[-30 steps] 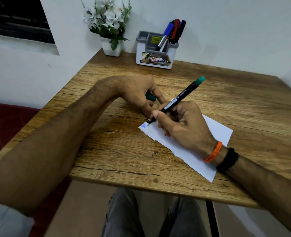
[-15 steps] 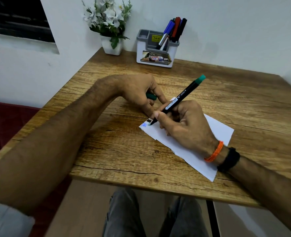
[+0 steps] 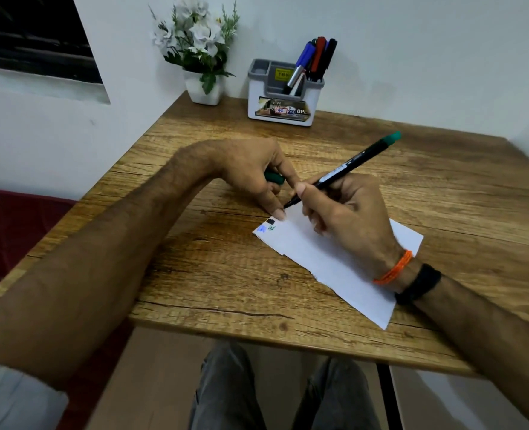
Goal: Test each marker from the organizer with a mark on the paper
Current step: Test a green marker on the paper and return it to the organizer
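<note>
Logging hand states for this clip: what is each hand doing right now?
Left hand: grips the green cap, fingertip on the paper.
Right hand: holds the green marker.

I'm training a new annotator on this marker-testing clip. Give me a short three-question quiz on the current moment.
1. True or false: the right hand grips the green marker with its cap on.
2. Which object does the left hand hold? A) a red marker B) the green cap C) a flower
3. Fill in: the marks sit near the paper's ____ corner, as seen by the camera.

Key: 1 false, the tip is bare. 2 B, while a fingertip presses the paper. 3 left. The other markers stand in the organizer.
</note>
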Action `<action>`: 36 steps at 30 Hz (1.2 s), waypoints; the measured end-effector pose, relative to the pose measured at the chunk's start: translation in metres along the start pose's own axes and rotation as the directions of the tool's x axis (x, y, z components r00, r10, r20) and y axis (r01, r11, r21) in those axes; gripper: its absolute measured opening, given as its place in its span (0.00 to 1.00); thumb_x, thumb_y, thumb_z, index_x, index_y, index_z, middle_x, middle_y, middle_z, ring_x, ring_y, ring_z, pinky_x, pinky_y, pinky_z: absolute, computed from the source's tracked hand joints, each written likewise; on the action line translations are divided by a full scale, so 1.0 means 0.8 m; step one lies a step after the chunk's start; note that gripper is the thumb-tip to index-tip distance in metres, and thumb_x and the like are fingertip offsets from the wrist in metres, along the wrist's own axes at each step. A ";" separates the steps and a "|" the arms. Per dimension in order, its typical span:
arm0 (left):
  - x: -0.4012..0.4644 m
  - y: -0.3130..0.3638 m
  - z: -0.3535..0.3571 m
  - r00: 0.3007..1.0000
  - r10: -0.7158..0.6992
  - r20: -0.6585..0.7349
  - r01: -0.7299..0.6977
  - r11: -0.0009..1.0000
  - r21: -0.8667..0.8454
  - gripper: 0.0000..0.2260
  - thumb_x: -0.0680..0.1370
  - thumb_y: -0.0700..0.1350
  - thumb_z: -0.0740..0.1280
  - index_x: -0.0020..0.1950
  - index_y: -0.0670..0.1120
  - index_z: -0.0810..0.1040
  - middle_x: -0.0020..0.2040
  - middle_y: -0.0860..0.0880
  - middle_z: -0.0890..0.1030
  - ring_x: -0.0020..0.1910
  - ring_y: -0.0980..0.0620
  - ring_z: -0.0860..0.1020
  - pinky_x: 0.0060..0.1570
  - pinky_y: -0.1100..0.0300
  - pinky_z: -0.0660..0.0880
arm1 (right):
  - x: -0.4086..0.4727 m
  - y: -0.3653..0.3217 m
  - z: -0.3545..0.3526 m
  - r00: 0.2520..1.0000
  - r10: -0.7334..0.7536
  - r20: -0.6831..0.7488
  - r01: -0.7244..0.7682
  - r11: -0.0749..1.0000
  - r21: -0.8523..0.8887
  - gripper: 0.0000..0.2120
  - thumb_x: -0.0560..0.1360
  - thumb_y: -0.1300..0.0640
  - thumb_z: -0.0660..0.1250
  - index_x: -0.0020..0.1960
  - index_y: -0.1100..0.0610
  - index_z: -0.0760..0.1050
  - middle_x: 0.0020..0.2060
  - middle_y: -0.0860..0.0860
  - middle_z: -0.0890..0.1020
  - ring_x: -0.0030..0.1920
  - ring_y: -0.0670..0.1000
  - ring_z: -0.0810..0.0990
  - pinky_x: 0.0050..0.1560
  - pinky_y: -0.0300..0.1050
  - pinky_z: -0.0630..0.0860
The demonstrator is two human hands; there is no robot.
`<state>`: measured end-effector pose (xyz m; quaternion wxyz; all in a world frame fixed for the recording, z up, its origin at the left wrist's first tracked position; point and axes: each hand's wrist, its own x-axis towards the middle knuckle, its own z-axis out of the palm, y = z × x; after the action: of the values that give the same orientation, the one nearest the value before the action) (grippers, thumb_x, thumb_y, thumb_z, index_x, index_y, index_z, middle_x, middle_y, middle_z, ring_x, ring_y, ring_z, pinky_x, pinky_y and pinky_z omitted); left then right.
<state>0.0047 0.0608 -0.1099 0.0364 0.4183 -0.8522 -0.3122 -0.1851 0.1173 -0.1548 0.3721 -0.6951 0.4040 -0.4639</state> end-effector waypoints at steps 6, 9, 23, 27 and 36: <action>-0.005 -0.001 -0.002 0.990 0.036 -0.137 -0.044 0.997 -0.056 0.16 0.73 0.50 0.74 0.59 0.61 0.77 0.31 0.65 0.76 0.32 0.65 0.73 0.36 0.71 0.66 | 0.026 -0.015 -0.022 0.989 0.149 -0.011 -0.141 0.953 0.267 0.11 0.77 0.65 0.67 0.37 0.65 0.79 0.27 0.53 0.78 0.24 0.49 0.72 0.22 0.39 0.67; -0.003 -0.007 -0.003 0.971 0.012 -0.237 -0.036 0.995 -0.097 0.19 0.75 0.52 0.70 0.65 0.53 0.76 0.39 0.68 0.78 0.39 0.68 0.75 0.43 0.67 0.68 | 0.044 -0.021 -0.035 0.972 0.234 0.031 -0.230 0.911 0.341 0.11 0.79 0.62 0.65 0.41 0.65 0.81 0.28 0.54 0.77 0.25 0.48 0.72 0.23 0.37 0.68; 0.025 -0.012 0.024 0.836 -0.134 -0.532 -0.067 0.938 -0.341 0.07 0.78 0.37 0.66 0.52 0.48 0.80 0.48 0.50 0.81 0.46 0.54 0.79 0.53 0.51 0.79 | 0.064 0.007 -0.051 0.968 0.248 -0.034 -0.221 0.909 0.353 0.06 0.78 0.61 0.66 0.44 0.59 0.79 0.34 0.55 0.84 0.26 0.49 0.75 0.26 0.39 0.69; 0.029 -0.010 0.025 0.809 -0.155 -0.567 -0.093 0.919 -0.384 0.08 0.78 0.37 0.66 0.53 0.48 0.80 0.49 0.50 0.81 0.46 0.56 0.80 0.48 0.56 0.80 | 0.067 0.010 -0.057 0.971 0.233 -0.054 -0.199 0.913 0.357 0.04 0.78 0.61 0.67 0.45 0.59 0.78 0.35 0.55 0.85 0.25 0.48 0.75 0.25 0.38 0.69; 0.033 -0.008 0.027 0.776 -0.194 -0.600 -0.104 0.899 -0.426 0.06 0.77 0.37 0.68 0.52 0.47 0.80 0.47 0.50 0.82 0.42 0.58 0.79 0.39 0.63 0.77 | 0.072 0.015 -0.058 0.964 0.257 -0.061 -0.218 0.904 0.369 0.05 0.78 0.58 0.66 0.45 0.58 0.79 0.39 0.57 0.87 0.26 0.49 0.75 0.27 0.40 0.69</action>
<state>-0.0149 0.0495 -0.1357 0.4034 0.4999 -0.6880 -0.3377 -0.2177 0.0535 -0.1317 0.5242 -0.5348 0.4137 -0.5178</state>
